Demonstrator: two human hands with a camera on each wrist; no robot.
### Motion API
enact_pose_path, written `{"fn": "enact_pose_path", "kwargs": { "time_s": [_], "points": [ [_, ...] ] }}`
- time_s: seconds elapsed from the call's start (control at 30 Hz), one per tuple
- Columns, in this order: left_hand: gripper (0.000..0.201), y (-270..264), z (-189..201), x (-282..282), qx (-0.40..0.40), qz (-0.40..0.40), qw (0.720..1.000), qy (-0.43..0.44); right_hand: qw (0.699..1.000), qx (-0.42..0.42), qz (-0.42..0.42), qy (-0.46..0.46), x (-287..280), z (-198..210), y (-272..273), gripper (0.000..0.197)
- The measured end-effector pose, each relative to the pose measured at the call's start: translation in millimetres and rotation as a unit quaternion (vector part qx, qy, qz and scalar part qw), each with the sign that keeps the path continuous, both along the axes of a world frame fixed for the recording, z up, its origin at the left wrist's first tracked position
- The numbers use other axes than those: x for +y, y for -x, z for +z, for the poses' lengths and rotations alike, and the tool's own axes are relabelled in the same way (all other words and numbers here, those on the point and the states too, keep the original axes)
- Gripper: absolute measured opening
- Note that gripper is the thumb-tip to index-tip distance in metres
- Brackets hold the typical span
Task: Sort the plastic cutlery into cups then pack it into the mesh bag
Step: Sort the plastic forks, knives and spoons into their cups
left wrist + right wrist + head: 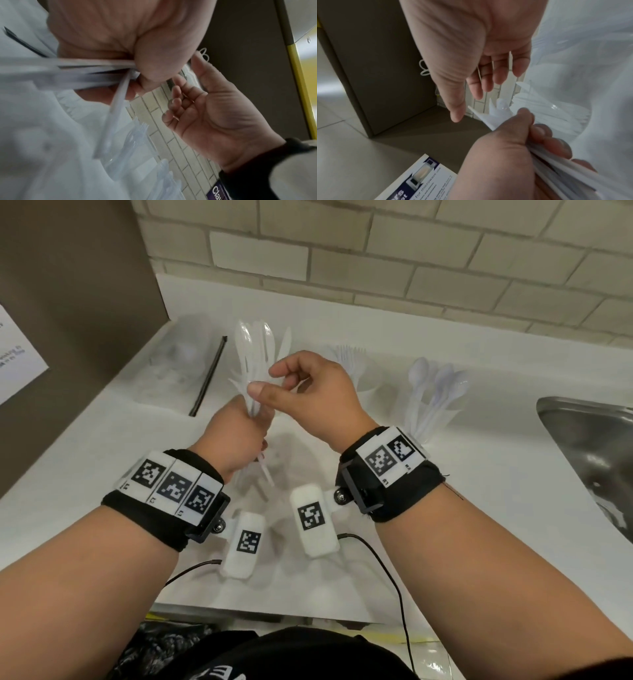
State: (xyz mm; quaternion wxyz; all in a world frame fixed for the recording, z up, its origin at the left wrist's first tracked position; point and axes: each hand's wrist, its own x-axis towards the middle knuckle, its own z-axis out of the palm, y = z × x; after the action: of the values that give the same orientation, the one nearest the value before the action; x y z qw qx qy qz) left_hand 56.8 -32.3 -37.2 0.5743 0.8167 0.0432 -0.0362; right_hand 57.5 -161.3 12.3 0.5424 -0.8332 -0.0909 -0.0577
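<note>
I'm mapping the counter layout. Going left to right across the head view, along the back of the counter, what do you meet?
Mesh bag → bunch of cutlery gripped by the left hand → cup of forks → cup of spoons → sink.

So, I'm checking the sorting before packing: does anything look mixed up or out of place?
Only the bunch of cutlery that the left hand grips: spoons and a knife fanned together, unsorted. The fork cup and spoon cup stand upright, one kind in each. Nothing spilled or broken.
</note>
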Motion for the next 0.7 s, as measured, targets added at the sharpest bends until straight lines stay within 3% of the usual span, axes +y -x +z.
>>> {"fn": "enact_pose_path", "kwargs": {
  "time_s": [0.17,0.37,0.57,0.7],
  "points": [
    [0.03,-0.3,-5.3,-1.2,0.002,-0.003,0.998,-0.066,1.0,-0.014,0.0,0.026,4.3,-4.0,-6.4,0.012],
    [0.025,-2.4,-1.3,1.9,-0.018,-0.013,0.994,-0.108,0.998,-0.039,-0.029,0.04,10.3,0.3,-13.8,0.015],
    [0.028,-8.7,1.5,15.6,-0.006,-0.001,0.994,-0.112,0.994,-0.059,-0.063,-0.066,7.0,35.6,-34.4,0.014],
    [0.028,-10.3,-4.0,29.6,0.006,0.013,0.998,-0.061,0.966,-0.125,-0.106,-0.202,-0.1,63.0,-55.7,0.019]
  ]
}}
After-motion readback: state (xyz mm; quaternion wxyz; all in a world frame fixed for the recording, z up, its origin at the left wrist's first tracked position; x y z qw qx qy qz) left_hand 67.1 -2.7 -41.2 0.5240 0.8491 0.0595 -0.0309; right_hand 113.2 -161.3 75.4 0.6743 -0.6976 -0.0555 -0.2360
